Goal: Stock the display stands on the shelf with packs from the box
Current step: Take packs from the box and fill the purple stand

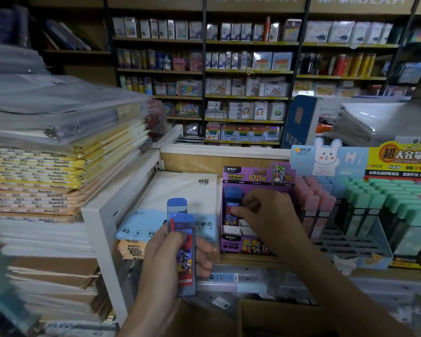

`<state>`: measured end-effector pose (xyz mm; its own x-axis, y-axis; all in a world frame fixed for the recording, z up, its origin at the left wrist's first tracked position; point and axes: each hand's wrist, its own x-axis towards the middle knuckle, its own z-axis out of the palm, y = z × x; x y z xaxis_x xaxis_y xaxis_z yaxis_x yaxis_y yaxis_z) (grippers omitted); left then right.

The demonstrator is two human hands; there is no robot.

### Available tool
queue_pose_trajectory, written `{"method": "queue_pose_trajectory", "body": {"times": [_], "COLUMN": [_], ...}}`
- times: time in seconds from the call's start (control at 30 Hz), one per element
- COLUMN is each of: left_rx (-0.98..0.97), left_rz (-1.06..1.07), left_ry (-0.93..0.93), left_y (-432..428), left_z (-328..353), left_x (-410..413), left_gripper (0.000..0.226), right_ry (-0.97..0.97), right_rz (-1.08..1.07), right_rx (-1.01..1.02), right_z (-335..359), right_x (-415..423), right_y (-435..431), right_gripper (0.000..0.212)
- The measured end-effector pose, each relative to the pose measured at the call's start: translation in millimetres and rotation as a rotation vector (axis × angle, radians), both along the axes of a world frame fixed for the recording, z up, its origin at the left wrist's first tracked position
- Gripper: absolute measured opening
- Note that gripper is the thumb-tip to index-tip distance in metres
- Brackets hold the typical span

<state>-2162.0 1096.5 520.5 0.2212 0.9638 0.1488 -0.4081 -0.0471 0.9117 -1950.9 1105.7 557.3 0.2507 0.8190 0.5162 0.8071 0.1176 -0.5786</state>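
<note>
The person's left hand (167,259) is raised in front of the shelf (243,260), palm turned inward, its fingers and thumb curled round two blue packs (183,249). The packs stand upright, one slightly higher behind the other.

The right arm reaches forward and left from the lower right corner. The right hand (265,215) is bent down at the wrist over the purple display stand (255,177) on the shelf. Its thumb and curled fingers pinch the front pack (231,216) of a short row standing in the stand's left compartment.

A stand of pastel packs (326,200) sits just beside it on the right, and a B5 paper refill (180,188) lies to its left. The cardboard box (260,314) is below the shelf, under the arms.
</note>
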Motion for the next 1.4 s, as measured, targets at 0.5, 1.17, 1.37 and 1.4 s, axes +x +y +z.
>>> {"method": "queue_pose_trajectory", "body": {"times": [0.5, 1.17, 1.37, 1.4], "left_rx": [-0.007, -0.024, 0.025, 0.036], "left_rz": [-0.055, 0.078, 0.098, 0.104], "left_ry": [-0.028, -0.011, -0.006, 0.011], "left_y": [-7, -7, -6, -5], "left_z": [8, 3, 5, 4], "left_x": [15, 17, 11, 9], "left_gripper": [0.023, 0.039, 0.037, 0.038], "right_ry": [0.259, 0.684, 0.474, 0.434], "right_rz": [0.165, 0.451, 0.281, 0.256], "right_rx": [0.012, -0.091, -0.007, -0.004], "right_z": [11, 23, 31, 31], "right_x": [-17, -7, 10, 12], "right_y": [-30, -49, -43, -42], "right_gripper": [0.023, 0.029, 0.022, 0.02]}}
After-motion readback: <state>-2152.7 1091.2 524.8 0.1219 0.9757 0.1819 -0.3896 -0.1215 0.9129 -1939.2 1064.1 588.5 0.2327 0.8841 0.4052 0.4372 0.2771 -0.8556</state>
